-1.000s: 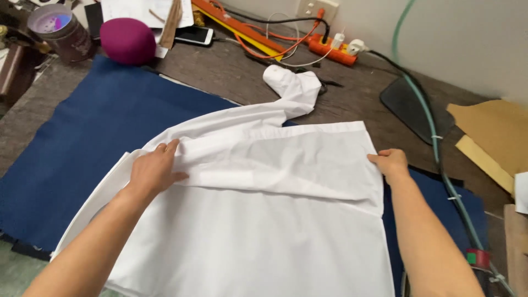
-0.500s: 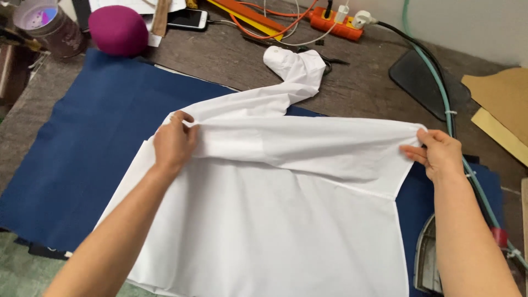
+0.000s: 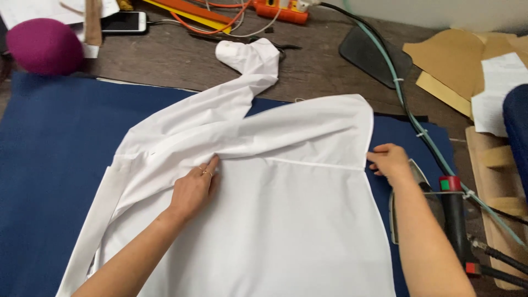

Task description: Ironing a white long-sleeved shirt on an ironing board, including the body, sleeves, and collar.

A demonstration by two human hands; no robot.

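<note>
The left hand [image 3: 193, 190] is pressing flat, fingers together, on a white cotton shirt [image 3: 247, 220] that is lying spread over a dark blue padded cloth [image 3: 49, 165]. The right hand [image 3: 389, 162] is pinching the shirt's right edge at the yoke seam. Just below the right wrist, a grey electric iron [image 3: 434, 209] is resting with its cord trailing; a backward elbow could be knocking it. Open blue cloth is lying left of the fingers; beyond them, the sleeve is nearing table clutter.

Shirt [image 3: 264, 220] on cloth [image 3: 55, 143], iron [image 3: 434, 209] right
</note>
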